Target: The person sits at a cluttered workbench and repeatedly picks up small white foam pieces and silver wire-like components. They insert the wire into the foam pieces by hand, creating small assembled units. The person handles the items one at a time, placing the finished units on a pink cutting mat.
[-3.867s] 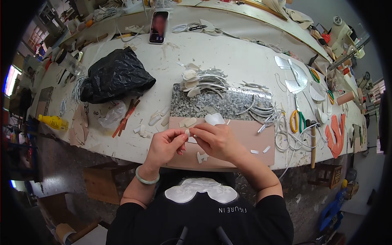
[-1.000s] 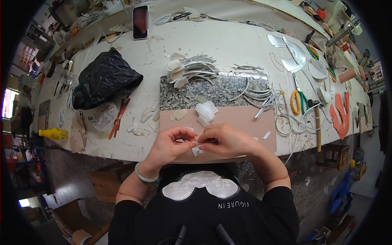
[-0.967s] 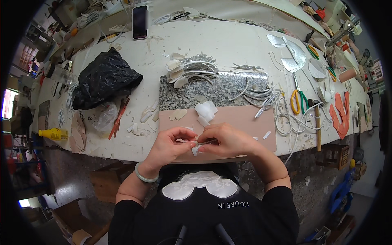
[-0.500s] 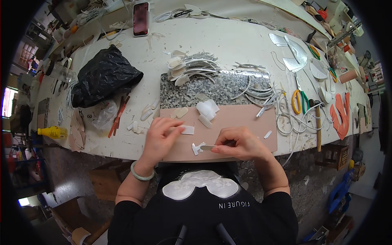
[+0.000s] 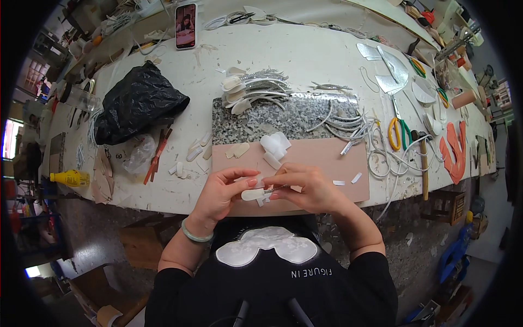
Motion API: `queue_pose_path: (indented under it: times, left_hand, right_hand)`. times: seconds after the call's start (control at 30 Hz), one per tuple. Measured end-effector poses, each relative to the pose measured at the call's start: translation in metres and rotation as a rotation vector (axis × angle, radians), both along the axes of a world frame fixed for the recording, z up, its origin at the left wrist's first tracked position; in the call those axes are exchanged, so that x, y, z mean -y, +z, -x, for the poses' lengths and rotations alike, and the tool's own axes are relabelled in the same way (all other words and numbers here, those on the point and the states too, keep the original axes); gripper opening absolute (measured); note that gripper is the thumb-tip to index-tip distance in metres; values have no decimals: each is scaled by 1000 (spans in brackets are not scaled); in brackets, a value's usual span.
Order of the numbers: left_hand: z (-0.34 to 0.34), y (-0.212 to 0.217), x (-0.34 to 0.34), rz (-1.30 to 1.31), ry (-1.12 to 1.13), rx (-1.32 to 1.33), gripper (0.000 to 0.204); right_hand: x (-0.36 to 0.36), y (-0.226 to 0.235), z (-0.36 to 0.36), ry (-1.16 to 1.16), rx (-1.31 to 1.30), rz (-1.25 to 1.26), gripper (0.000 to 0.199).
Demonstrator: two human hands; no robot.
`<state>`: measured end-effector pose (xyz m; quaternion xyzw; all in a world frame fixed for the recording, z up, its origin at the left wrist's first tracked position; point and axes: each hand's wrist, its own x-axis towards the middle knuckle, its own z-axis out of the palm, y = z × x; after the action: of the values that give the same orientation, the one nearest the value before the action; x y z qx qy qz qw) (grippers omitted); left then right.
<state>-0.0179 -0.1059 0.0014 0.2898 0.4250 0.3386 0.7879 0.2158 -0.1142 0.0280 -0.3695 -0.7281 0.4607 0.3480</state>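
My left hand [image 5: 217, 192] and my right hand [image 5: 306, 188] meet over the near edge of the tan board [image 5: 321, 158]. A small, pale, translucent strip [image 5: 260, 182] lies between their fingertips, with my left thumb and forefinger closed on it. Just below it, a flat cream piece with a rounded end [image 5: 251, 194] points leftward out of my right fingers, which grip its silvery narrow end. White scraps [image 5: 261, 202] lie partly hidden under the hands. Beyond them sits a pile of white rounded pieces [image 5: 275, 144], with cream pieces [image 5: 238, 150] to its left.
Silver cords with cream ends [image 5: 237, 92] lie on a speckled stone slab [image 5: 256, 122]. Scissors [image 5: 400, 133], a hammer [image 5: 424, 163] and looped white cord [image 5: 381, 163] are at right. A black plastic bag [image 5: 141, 103] and yellow bottle [image 5: 71, 177] are at left; a phone [image 5: 186, 27] stands behind.
My hands have come together, the right moving left and upward with the cream piece. The strip has been lifted off the board. The phone screen shows a different picture.
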Motion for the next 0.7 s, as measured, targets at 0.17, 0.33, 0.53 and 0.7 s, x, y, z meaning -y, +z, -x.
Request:
queue_pose_path:
  times: [0.17, 0.33, 0.53, 0.7]
  left_hand:
    - [-6, 14, 1, 24, 8, 79, 26]
    - [0, 18, -3, 94, -26, 272, 28]
    - [0, 21, 2, -13, -67, 122, 28]
    - [-4, 24, 5, -41, -34, 65, 26]
  right_hand:
    - [-5, 0, 1, -31, -18, -63, 12]
    - [-7, -1, 2, -46, -13, -104, 12]
    - [-8, 2, 4, -71, 29, -87, 13]
    - [-7, 0, 4, -78, 30, -93, 12]
